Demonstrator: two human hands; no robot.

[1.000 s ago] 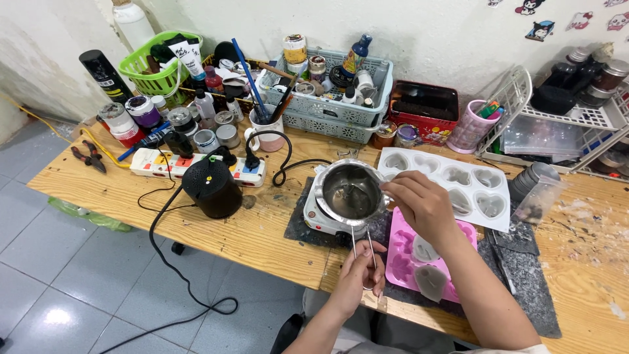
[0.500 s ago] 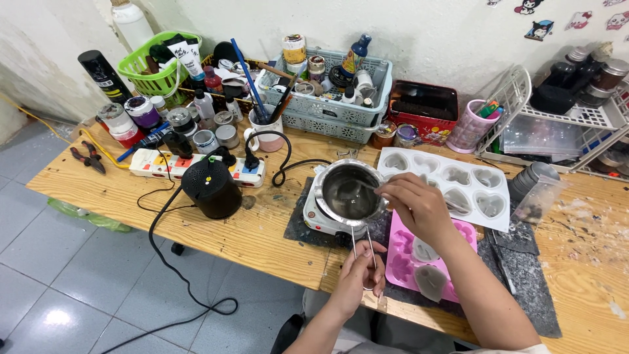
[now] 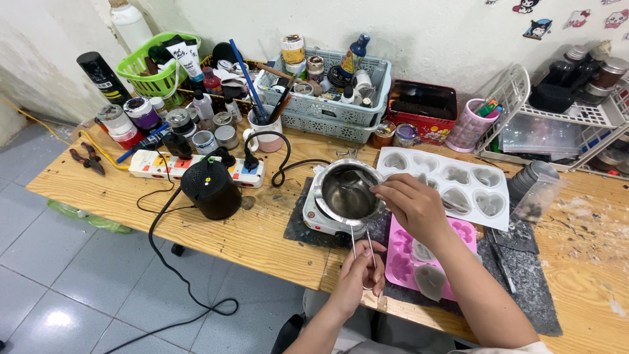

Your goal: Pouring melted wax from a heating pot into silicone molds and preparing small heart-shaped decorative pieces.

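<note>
Long pale wooden workbench [image 3: 216,239], cluttered along its far edge, running from 9 to 3 o'clock.

Dark grey mat [image 3: 298,226] at centre, carrying a small white electric hotplate [image 3: 314,216]. On it sits a round steel melting pot [image 3: 347,191] with a thin wire handle [image 3: 362,252] pointing toward 6 o'clock. Contents look dark and liquid; cannot tell more.

White heart-cavity mould tray [image 3: 485,196] at 2 o'clock of the pot, just beside it. Pink silicone mould [image 3: 403,259] at 5 o'clock of the pot, with grey pieces lying in some cavities.

Black round-topped device [image 3: 209,189] at 9 o'clock of the pot, cord trailing off the bench edge. White power strip [image 3: 154,164] behind it, toward 10 o'clock. Grey plastic basket [image 3: 367,111] of bottles and brushes at 12 o'clock; green basket [image 3: 141,65] at 10 o'clock.

Left hand [image 3: 359,274] at the near bench edge, fingers pinched closed around the end of the wire handle, steadying the pot.

Right hand [image 3: 414,204] at 3 o'clock of the pot, fingers curled and pinched on a thin pale stick [image 3: 360,177] whose tip reaches over the pot's interior.

Change over the last second: the right hand has drifted a little toward the pot, and the stick now shows reaching over the liquid. The left hand's grip and the pot's position are unchanged. My reading: the stick is working through the pot's contents while the handle is held steady.
</note>
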